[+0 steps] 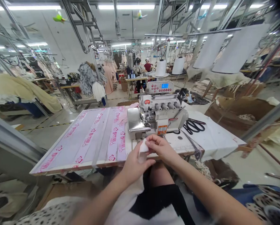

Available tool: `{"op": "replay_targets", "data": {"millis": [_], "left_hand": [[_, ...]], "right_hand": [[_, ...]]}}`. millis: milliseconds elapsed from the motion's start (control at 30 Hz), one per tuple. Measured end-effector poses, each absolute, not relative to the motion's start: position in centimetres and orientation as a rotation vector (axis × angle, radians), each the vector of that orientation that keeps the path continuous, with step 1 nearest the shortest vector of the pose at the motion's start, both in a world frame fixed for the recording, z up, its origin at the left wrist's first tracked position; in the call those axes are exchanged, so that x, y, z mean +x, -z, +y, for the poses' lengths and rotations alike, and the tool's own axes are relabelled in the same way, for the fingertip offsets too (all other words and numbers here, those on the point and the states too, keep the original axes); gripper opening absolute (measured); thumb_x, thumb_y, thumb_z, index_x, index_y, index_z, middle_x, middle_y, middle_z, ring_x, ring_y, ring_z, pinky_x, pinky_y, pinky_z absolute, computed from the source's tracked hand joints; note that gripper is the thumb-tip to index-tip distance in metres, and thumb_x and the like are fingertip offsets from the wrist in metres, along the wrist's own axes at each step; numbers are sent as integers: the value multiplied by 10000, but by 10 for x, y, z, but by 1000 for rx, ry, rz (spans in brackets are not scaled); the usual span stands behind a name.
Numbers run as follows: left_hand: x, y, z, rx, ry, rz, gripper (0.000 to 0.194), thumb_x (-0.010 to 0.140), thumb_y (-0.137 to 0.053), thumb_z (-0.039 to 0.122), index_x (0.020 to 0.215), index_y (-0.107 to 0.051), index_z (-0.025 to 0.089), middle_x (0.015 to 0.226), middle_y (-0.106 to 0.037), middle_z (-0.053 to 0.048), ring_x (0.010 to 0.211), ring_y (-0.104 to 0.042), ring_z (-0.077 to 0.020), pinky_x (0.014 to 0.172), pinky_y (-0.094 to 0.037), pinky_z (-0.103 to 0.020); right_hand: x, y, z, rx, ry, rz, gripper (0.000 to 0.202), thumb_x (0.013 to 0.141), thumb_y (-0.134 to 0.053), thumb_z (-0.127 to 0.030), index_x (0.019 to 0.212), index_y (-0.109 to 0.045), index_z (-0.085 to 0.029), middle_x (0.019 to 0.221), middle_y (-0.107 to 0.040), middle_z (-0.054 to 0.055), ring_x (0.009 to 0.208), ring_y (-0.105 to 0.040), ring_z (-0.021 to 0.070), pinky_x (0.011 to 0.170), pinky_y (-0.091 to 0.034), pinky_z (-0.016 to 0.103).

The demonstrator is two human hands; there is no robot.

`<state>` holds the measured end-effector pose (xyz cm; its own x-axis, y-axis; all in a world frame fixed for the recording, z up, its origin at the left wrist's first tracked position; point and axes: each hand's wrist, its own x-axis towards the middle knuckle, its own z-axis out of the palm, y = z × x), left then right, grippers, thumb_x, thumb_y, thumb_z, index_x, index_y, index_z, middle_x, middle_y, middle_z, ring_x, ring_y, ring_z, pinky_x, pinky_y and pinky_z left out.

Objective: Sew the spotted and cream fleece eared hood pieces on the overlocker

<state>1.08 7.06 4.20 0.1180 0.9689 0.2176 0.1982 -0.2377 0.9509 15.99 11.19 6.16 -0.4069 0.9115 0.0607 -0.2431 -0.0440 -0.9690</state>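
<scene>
A piece of white fabric point(143, 150) is pinched between my two hands, just in front of the sewing machine point(161, 112). My left hand point(135, 162) grips its left side, thumb and fingers closed on it. My right hand point(162, 150) holds the upper edge, its fingertips pressed together on the cloth. More white cloth point(126, 200) hangs down over my lap beside a black piece point(154, 200). The machine has a shiny metal cover on its left and a lit blue display on top.
The table point(83, 137) extends left under a plastic sheet with pink print. Black cord point(193, 126) lies coiled right of the machine. White thread cones point(162, 68) stand behind it. Cardboard boxes point(247, 112) are at the right, and spotted fabric point(53, 212) is at the lower left.
</scene>
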Motion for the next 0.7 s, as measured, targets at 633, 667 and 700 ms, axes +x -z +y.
{"op": "replay_targets", "data": {"millis": [633, 667, 700], "left_hand": [[-11, -79, 97, 716, -1155, 955, 261, 732, -633, 304, 851, -589, 77, 752, -663, -105, 689, -629, -196, 675, -515, -304], [-11, -81, 96, 713, -1156, 961, 262, 735, -628, 304, 859, -589, 77, 756, -663, -107, 691, -629, -196, 685, -515, -308], [-11, -84, 96, 714, -1148, 960, 263, 741, -621, 305, 868, -589, 77, 757, -662, -108, 690, -629, -196, 690, -514, -312]], "right_hand": [[170, -17, 94, -544, -1747, -1356, 554, 618, -740, -281, 1127, -526, -243, 1091, -587, 32, 1013, -525, 205, 865, -405, 336], [167, -15, 92, -553, -1738, -1351, 584, 594, -756, -256, 1130, -525, -250, 1100, -589, 27, 1018, -525, 203, 877, -400, 340], [164, -13, 89, -582, -1727, -1336, 554, 591, -757, -262, 1104, -547, -241, 1078, -605, 28, 996, -538, 201, 874, -403, 342]]}}
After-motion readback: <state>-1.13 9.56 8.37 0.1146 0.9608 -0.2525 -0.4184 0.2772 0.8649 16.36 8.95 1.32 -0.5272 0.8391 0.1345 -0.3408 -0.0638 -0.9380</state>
